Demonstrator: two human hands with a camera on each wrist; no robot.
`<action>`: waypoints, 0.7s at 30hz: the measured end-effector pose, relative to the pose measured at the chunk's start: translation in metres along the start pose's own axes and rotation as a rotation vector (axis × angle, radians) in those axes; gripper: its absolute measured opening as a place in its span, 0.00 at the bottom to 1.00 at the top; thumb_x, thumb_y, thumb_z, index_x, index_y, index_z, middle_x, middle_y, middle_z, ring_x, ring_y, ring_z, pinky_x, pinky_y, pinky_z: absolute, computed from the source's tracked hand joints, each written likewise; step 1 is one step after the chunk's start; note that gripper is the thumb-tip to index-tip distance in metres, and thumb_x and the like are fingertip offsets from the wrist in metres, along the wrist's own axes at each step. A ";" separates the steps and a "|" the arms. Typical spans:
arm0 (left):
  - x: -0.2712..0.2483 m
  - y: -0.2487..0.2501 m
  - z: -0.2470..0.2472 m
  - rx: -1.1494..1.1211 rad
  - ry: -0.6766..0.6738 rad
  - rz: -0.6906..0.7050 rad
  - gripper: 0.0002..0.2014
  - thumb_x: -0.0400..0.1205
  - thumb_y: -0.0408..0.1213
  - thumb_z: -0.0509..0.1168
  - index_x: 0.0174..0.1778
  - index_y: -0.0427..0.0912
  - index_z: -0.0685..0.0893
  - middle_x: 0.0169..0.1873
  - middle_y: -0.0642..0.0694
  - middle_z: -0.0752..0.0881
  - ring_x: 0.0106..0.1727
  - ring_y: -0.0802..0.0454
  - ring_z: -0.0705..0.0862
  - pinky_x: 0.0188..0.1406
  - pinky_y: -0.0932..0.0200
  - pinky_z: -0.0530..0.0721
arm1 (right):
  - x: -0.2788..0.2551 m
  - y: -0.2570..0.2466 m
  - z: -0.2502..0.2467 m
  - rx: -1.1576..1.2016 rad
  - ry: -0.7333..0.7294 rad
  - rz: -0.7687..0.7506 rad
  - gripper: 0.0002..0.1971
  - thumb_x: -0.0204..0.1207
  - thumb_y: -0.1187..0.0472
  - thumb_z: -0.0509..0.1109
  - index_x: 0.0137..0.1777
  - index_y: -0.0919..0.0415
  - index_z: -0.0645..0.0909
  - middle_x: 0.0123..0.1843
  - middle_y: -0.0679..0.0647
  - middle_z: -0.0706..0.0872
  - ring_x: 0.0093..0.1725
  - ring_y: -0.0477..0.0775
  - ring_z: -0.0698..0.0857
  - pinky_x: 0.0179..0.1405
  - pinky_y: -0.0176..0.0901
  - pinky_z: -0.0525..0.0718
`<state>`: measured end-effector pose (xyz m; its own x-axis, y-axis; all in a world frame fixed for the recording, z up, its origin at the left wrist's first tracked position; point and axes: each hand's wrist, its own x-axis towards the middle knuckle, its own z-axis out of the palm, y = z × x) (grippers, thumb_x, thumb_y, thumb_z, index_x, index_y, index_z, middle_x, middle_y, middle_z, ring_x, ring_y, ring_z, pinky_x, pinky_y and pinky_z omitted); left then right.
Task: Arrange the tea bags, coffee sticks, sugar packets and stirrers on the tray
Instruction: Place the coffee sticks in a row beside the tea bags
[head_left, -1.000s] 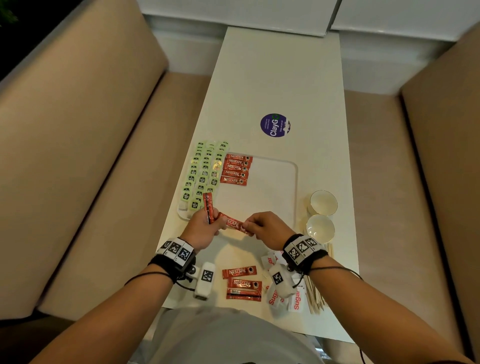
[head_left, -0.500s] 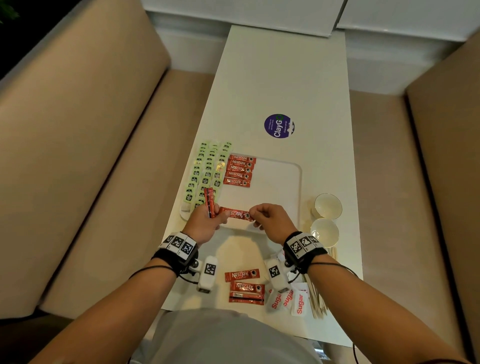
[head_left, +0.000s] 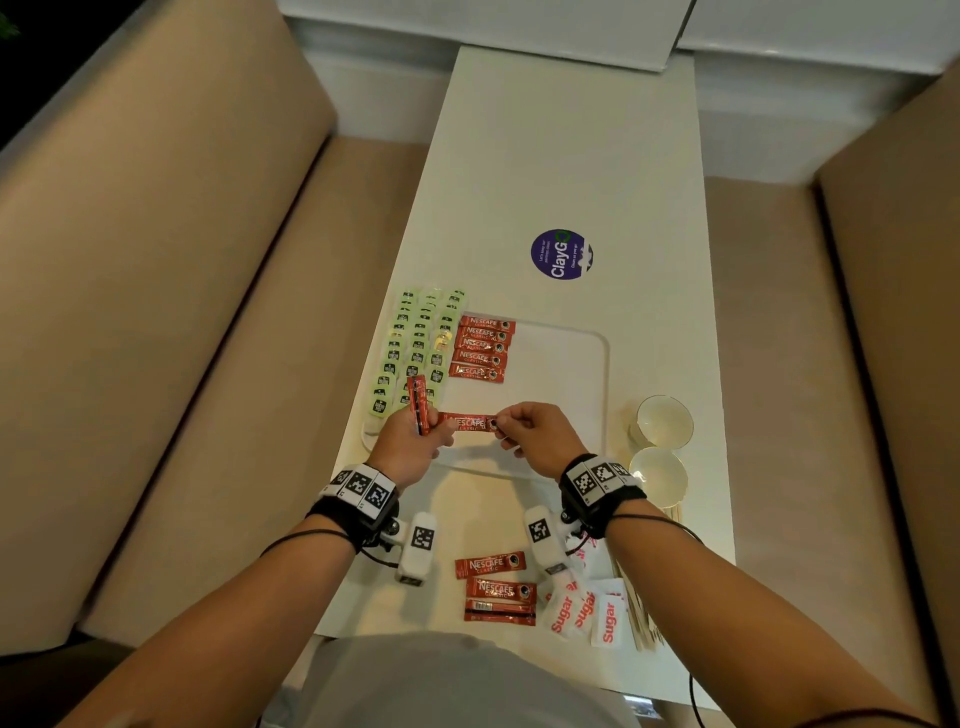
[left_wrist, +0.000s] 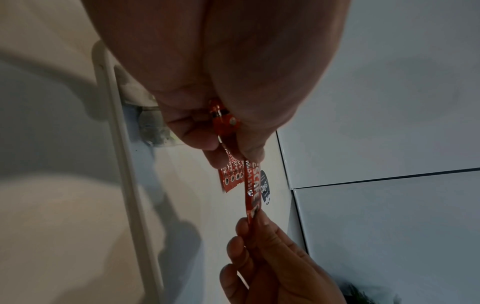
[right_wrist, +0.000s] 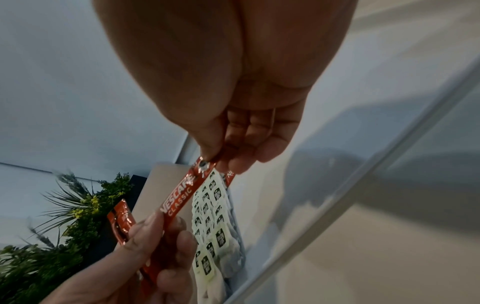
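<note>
A white tray (head_left: 571, 364) lies on the table with rows of green tea bags (head_left: 415, 348) along its left side and several red coffee sticks (head_left: 483, 348) stacked beside them. My left hand (head_left: 410, 441) holds a second red coffee stick (head_left: 418, 402) upright and pinches the left end of a horizontal coffee stick (head_left: 467, 422). My right hand (head_left: 530, 436) pinches that stick's right end. The stick (right_wrist: 179, 203) hangs above the tray's near half. In the left wrist view the same stick (left_wrist: 253, 193) runs between both hands.
Three loose coffee sticks (head_left: 496, 590), sugar packets (head_left: 587, 610) and wooden stirrers (head_left: 641, 618) lie near the table's front edge. Two white cups (head_left: 662, 441) stand right of the tray. A purple sticker (head_left: 561, 254) sits farther back. Beige sofa seats flank the table.
Both hands have moved slightly away from me over the tray, and the stick held between them has turned from slanted to level.
</note>
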<state>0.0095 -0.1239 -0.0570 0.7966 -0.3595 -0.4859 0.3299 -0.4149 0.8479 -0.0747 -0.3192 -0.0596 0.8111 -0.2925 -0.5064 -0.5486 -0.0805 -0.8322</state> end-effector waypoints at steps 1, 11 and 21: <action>0.002 -0.001 0.000 0.001 0.006 -0.007 0.12 0.84 0.35 0.69 0.38 0.44 0.74 0.35 0.46 0.88 0.41 0.47 0.87 0.41 0.51 0.82 | 0.004 0.002 0.000 0.005 0.031 0.005 0.08 0.87 0.61 0.67 0.53 0.63 0.87 0.41 0.52 0.91 0.36 0.43 0.86 0.37 0.36 0.85; 0.016 -0.013 -0.009 -0.014 -0.048 -0.065 0.11 0.85 0.36 0.69 0.40 0.43 0.74 0.40 0.42 0.85 0.40 0.50 0.89 0.37 0.56 0.80 | 0.050 0.019 0.006 -0.104 0.313 0.143 0.12 0.81 0.56 0.72 0.37 0.57 0.89 0.33 0.51 0.89 0.32 0.48 0.84 0.35 0.38 0.78; 0.012 0.000 -0.011 -0.156 -0.083 -0.153 0.21 0.91 0.54 0.52 0.46 0.41 0.77 0.31 0.47 0.81 0.32 0.50 0.83 0.31 0.59 0.77 | 0.083 0.003 0.026 -0.177 0.354 0.199 0.10 0.80 0.54 0.72 0.45 0.59 0.92 0.41 0.52 0.91 0.37 0.49 0.85 0.34 0.36 0.77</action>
<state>0.0246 -0.1188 -0.0605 0.6889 -0.3729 -0.6215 0.5231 -0.3376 0.7825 -0.0037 -0.3184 -0.1097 0.5838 -0.6249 -0.5183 -0.7380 -0.1423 -0.6597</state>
